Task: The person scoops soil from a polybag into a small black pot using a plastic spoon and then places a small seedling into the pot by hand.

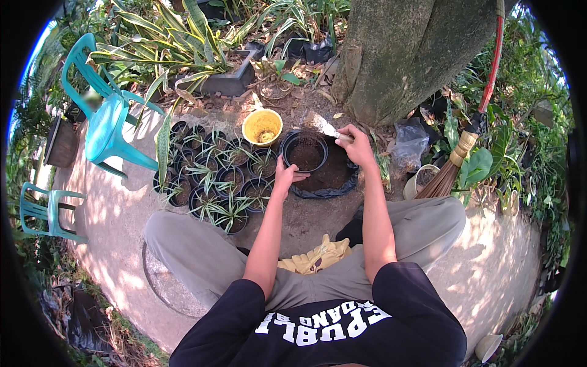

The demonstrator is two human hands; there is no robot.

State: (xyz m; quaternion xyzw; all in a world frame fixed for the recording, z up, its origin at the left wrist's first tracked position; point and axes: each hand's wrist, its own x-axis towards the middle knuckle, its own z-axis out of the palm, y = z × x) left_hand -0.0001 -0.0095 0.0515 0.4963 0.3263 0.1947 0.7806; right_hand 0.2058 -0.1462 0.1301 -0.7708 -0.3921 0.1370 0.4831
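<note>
My left hand grips the near-left rim of a round black plastic pot with dark soil inside. The pot is held over the left part of a wide black plastic bag, its top rolled open around more dark soil. Beyond the bag's far right edge, my right hand is closed around the handle of a small trowel. Its pale, sunlit blade points to the far left, apart from the pot. A yellow bucket stands just left of the pot.
Several black pots with striped seedlings crowd the ground at left. Yellow gloves lie before my lap. A tree trunk rises beyond. At right are a clear plastic bag and a stick broom; green chairs stand left.
</note>
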